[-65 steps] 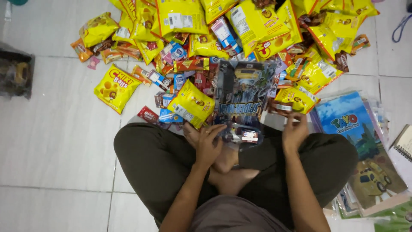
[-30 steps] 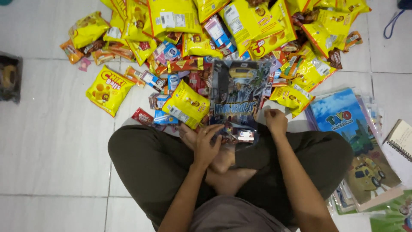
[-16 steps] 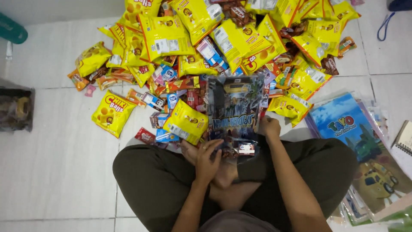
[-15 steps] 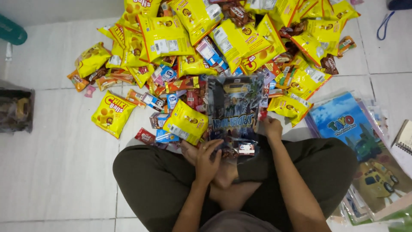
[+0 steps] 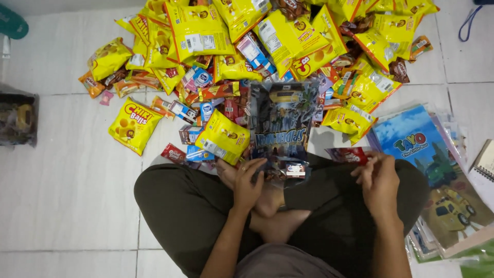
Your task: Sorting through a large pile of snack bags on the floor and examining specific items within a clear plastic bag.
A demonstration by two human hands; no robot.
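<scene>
- you sit cross-legged on a white tiled floor (image 5: 67, 195), seen from above, a heap of snacks spread out ahead of your knees.
- your left hand (image 5: 248, 180) is curled around the near end of a clear printed bag (image 5: 280, 123), fingers closed on its open mouth just above your crossed feet.
- the bag lies lengthways away from you, its far end resting on the heap; small packets show through the plastic at the near end.
- your right hand (image 5: 380, 180) is over your right knee, thumb and fingertips pinched on one end of a red wrapper (image 5: 349, 154).
- the wrapper sticks out to the left of the hand, between the bag and a stack of picture books (image 5: 427, 159), apart from both.
- a yellow pouch (image 5: 223, 138) lies just left of the bag, touching its edge, with small red and blue packets beneath it.
- another yellow pouch (image 5: 133, 123) lies alone farther left on the tiles.
- the main heap (image 5: 288, 36) of yellow pouches and mixed small packets fills the top of the view.
- a spiral notebook (image 5: 483, 167) sits at the right edge, beside the books.
- a dark plastic-wrapped bundle (image 5: 18, 119) rests at the far left.
</scene>
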